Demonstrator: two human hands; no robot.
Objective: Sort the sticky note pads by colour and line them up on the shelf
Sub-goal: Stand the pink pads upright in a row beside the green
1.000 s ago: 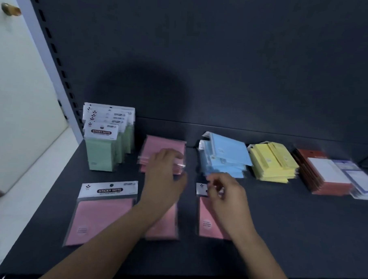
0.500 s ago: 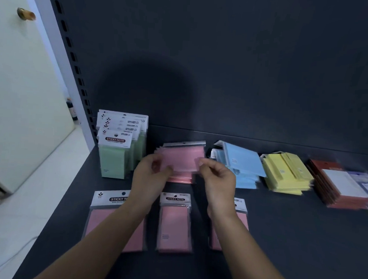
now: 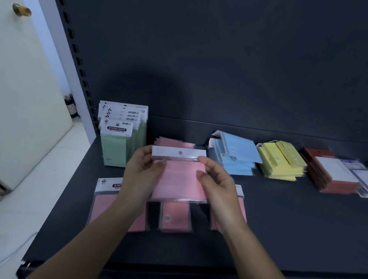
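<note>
I hold a large pink sticky note pack upright above the dark shelf, its white header at the top. My left hand grips its left edge and my right hand its right edge. Below it three pink packs lie flat near the front: a wide one at the left, a narrow one in the middle, one mostly hidden by my right arm. More pink packs lie behind the held one. Green packs stand in a row at the back left.
To the right lie piles of blue packs, yellow packs, brown-red pads and pale purple ones. The shelf's slotted upright borders the left side, with a white door beyond it.
Both hands picked a pink pack off the rear pink pile, brought it toward me and turned it upright. The camera tilted so the shelf sits lower in view.
</note>
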